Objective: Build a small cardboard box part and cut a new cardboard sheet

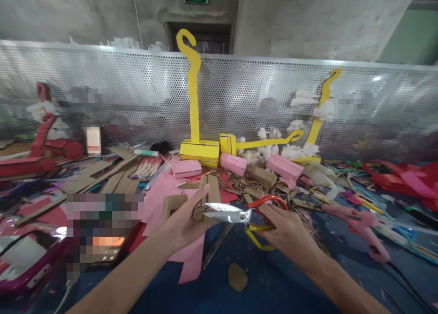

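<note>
My left hand point(185, 225) is closed around a piece of brown cardboard point(212, 191), thumb pointing up along it. A pair of scissors point(242, 217) with red and yellow handles is in my right hand point(285, 225), its fingers in the loops. The blades are parted and point left, with their tips near the cardboard and my left fingers. Whether they touch the cardboard I cannot tell. Pink paper point(190, 270) lies beneath my left hand. A rounded cardboard scrap point(237, 277) rests on the blue table between my forearms.
Behind my hands stand pink boxes point(187, 168) and a yellow box with a tall hooked strip point(194, 108). A pink glue gun point(366, 227) with a cord lies right. Cardboard strips point(82, 177) and a purple case point(37, 268) are left. A perforated metal panel point(246, 90) closes the back.
</note>
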`<act>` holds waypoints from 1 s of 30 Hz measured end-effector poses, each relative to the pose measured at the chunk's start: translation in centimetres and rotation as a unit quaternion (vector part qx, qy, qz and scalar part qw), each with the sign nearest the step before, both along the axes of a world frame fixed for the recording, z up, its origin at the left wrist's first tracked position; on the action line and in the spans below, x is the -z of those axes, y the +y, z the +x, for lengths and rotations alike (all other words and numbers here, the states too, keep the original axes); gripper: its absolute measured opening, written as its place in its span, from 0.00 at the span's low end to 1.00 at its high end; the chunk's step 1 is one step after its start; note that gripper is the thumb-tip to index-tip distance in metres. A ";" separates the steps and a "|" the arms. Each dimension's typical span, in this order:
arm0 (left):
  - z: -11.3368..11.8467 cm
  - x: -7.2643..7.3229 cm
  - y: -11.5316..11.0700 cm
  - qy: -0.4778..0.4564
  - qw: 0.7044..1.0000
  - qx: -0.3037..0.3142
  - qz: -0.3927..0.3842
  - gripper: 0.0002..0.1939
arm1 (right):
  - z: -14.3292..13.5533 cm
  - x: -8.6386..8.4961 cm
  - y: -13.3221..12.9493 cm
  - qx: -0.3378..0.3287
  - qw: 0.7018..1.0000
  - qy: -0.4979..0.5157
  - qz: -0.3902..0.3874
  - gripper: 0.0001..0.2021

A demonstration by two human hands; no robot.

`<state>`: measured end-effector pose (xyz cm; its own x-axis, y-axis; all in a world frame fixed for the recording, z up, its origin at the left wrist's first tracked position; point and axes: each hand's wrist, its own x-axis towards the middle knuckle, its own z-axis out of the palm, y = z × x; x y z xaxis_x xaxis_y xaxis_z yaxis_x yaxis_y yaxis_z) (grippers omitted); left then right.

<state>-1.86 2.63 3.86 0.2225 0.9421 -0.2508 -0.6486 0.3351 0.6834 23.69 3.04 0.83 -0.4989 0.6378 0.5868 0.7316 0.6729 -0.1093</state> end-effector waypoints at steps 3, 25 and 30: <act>-0.2 0.2 0.1 0.001 1.000 0.013 0.002 0.09 | 0.1 0.0 0.0 -0.009 1.000 0.007 0.012 0.05; 1.1 1.8 0.5 -0.006 0.999 0.047 0.011 0.14 | -1.0 1.1 0.3 0.051 0.995 -0.026 0.077 0.17; 1.1 1.6 0.4 -0.003 0.999 0.048 0.010 0.19 | -0.8 1.2 0.2 0.046 0.996 -0.013 0.076 0.19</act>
<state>-0.73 3.00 2.29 0.3141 0.9208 -0.2313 -0.6177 0.3832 0.6868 22.89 3.21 -0.34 -0.4591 0.5866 0.6672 0.7923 0.6100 0.0089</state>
